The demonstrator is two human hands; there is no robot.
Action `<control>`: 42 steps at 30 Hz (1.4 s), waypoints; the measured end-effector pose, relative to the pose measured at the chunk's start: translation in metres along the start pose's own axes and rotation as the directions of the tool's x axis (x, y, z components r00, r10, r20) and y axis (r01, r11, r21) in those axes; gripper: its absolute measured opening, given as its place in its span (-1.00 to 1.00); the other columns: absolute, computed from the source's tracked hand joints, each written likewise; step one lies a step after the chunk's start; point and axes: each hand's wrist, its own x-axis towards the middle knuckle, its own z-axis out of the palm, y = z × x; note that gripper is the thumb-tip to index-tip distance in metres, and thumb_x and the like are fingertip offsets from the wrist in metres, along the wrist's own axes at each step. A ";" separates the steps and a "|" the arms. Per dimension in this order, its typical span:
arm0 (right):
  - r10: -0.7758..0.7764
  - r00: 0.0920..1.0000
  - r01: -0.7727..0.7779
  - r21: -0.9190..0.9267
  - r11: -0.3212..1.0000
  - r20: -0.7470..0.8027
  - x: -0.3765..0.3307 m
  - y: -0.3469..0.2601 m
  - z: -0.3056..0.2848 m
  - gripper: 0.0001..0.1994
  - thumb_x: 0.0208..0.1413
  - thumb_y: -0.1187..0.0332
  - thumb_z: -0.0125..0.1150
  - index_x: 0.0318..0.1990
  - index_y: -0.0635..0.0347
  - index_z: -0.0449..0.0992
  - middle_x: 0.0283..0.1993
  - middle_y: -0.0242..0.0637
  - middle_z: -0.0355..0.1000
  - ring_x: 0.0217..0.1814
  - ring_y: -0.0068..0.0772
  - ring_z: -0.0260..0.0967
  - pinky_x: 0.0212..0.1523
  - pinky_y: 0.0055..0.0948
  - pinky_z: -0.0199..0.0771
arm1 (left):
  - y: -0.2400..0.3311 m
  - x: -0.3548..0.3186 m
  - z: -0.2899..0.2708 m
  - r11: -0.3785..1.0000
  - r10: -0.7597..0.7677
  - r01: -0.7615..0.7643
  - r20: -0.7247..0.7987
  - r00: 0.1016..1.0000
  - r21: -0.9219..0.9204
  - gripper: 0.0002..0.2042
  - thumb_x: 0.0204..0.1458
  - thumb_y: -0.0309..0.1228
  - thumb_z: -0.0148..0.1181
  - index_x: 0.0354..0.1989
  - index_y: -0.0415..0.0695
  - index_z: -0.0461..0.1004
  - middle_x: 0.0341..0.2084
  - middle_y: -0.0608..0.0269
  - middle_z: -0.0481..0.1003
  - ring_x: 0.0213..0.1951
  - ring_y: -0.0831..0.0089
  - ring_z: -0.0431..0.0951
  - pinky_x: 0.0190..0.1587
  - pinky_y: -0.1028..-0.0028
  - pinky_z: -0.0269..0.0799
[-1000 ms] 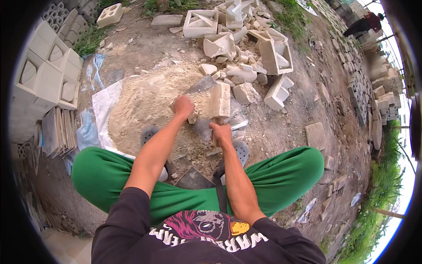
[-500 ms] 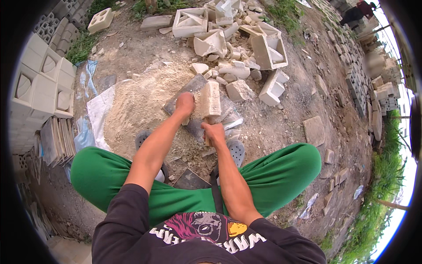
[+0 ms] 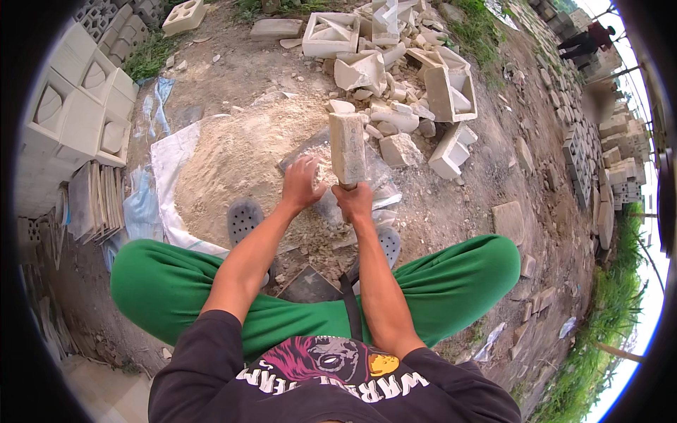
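My right hand (image 3: 352, 201) is wrapped round the handle of a block-headed mallet (image 3: 348, 149). The mallet's long, squared head is coated in pale dust and covers part of the dark flat slab (image 3: 314, 146) behind it. Just left of the mallet, my left hand (image 3: 303, 185) reaches over the slab with fingers apart, slightly blurred. Pale crushed bits (image 3: 326, 169) lie on the slab by its fingertips. Left of the slab spreads a heap of beige crushed powder (image 3: 233, 166) on a white sheet (image 3: 166, 190).
Broken pale blocks (image 3: 402, 120) lie piled beyond the slab. Decorative blocks (image 3: 70, 120) are stacked at the left, above thin boards (image 3: 92, 204). A dark square plate (image 3: 308, 284) lies between my clogs (image 3: 245, 220). A person (image 3: 589, 39) stands far right.
The mallet has risen off the slab, its head looking larger. My left hand has gone from closed to spread fingers over the crushed bits. The whole view has shifted slightly.
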 end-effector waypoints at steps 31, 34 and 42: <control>0.280 0.959 -0.278 -0.039 0.960 0.044 0.004 0.073 0.024 -0.70 -0.18 0.27 0.40 -0.47 0.41 0.60 -0.58 -0.15 0.51 -0.62 -0.30 0.50 -0.55 -0.32 0.49 | 0.004 -0.009 -0.036 0.973 -0.152 0.060 0.422 0.894 0.223 -0.33 -0.09 -0.17 0.36 0.31 0.18 0.37 0.21 0.05 0.36 0.19 0.14 0.39 0.17 0.15 0.32; 0.299 0.953 -0.301 0.026 0.953 0.051 0.004 0.064 0.023 -0.73 -0.16 0.28 0.39 -0.48 0.39 0.59 -0.59 -0.19 0.50 -0.62 -0.33 0.50 -0.57 -0.34 0.48 | 0.024 -0.016 -0.034 0.925 -0.282 0.145 0.382 0.880 0.350 -0.40 -0.01 -0.09 0.33 0.25 0.07 0.42 0.10 0.07 0.45 0.12 0.17 0.44 0.10 0.16 0.34; 0.382 0.918 -0.394 0.154 0.906 0.105 -0.006 0.027 -0.001 -0.73 -0.14 0.29 0.39 -0.44 0.38 0.57 -0.61 -0.22 0.48 -0.65 -0.36 0.47 -0.60 -0.36 0.47 | 0.039 0.002 -0.038 0.845 -0.480 0.266 0.438 0.760 0.464 -0.58 0.03 -0.08 0.30 -0.06 -0.15 0.54 0.02 0.07 0.49 0.07 0.19 0.49 0.02 0.17 0.36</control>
